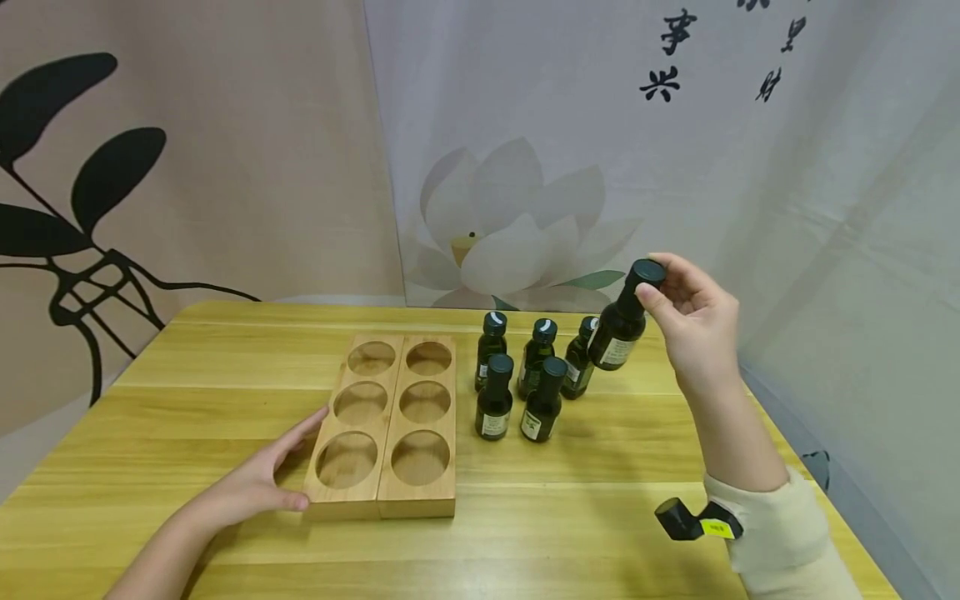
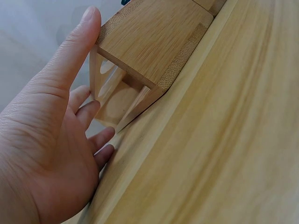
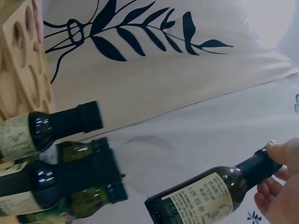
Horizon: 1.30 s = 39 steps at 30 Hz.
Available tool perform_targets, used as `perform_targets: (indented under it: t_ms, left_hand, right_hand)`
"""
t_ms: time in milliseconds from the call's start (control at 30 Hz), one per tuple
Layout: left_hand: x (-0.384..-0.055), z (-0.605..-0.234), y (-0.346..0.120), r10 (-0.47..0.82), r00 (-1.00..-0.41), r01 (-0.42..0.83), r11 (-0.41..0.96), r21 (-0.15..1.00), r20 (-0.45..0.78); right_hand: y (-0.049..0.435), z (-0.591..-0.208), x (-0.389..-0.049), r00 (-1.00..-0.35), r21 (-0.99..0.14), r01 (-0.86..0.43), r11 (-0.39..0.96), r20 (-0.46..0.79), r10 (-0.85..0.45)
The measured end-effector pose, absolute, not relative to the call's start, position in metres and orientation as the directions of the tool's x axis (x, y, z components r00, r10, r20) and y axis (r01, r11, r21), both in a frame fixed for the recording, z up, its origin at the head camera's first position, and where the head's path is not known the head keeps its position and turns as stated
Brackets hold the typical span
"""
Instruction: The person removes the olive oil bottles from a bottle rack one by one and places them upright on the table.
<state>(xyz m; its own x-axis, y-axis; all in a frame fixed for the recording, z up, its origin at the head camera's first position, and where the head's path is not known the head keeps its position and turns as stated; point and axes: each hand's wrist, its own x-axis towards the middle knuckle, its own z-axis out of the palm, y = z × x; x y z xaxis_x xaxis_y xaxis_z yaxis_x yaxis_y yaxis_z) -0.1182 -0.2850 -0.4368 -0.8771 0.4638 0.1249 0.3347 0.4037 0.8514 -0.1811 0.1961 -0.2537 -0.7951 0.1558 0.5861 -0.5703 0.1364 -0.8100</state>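
My right hand (image 1: 701, 329) pinches a small dark glass bottle (image 1: 617, 333) by its capped neck, holding it tilted in the air. In the right wrist view this bottle (image 3: 198, 198) shows a cream printed label. Several similar bottles (image 1: 493, 400) stand upright in a group on the table, just left of the held one. My left hand (image 1: 251, 483) touches the left side of a wooden rack (image 1: 416, 507) with spread, fairly straight fingers. The rack is two blocks side by side, with round holes along the top and nothing in them. In the left wrist view, the thumb lies by the rack's corner (image 2: 154, 42).
A wooden table (image 1: 187, 383) carries everything. Behind it hangs a printed cloth (image 1: 300, 167) with leaves, a lotus and characters. A black strap device (image 1: 697, 521) sits on the right sleeve near the table's right edge.
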Motion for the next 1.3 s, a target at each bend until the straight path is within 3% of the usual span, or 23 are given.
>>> perform_targets:
  t_ms: [567,867,1300]
  left_hand:
    - [-0.12,-0.44,-0.288,0.461,-0.88,0.323,0.395,0.86,0.118]
    - [-0.121,-0.442,-0.289,0.46,-0.881,0.321,0.405,0.856,0.112]
    - [-0.12,-0.44,-0.288,0.464,-0.878,0.326,0.404,0.855,0.116]
  right_hand:
    - [0.204,-0.314,-0.182,-0.835,-0.835,-0.478,0.274,0.529,0.155]
    - [0.201,-0.339,-0.182,-0.827,-0.83,-0.498,0.252,0.542,0.152]
    - [0.199,-0.373,-0.181,-0.868,-0.868,-0.422,0.262,0.471,0.159]
